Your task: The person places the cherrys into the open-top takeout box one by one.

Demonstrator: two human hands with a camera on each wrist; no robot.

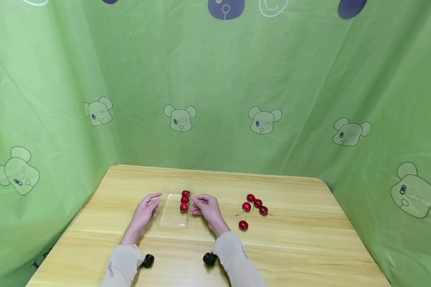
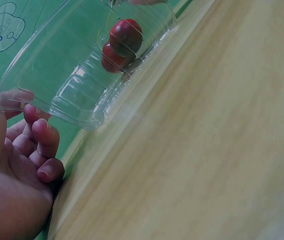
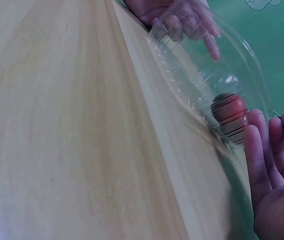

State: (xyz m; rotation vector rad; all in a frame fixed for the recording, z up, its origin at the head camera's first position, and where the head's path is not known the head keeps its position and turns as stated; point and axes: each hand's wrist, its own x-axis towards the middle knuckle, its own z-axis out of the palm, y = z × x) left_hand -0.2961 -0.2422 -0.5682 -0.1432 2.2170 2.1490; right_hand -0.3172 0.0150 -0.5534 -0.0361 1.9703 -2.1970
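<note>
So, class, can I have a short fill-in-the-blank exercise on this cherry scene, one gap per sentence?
1. The cherries by the right hand lie in a clear plastic ____.
2. The loose cherries on the table number ____.
3. The left hand is at the tray side opposite the ____ hand.
4. The cloth behind is coloured ____.

Missing words: tray; five; right; green

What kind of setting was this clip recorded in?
Most likely a staged recording corner, not a real kitchen: a green cloth backdrop printed with cartoon bears closes in a bare wooden table, which carries only a clear plastic tray and some cherries.
</note>
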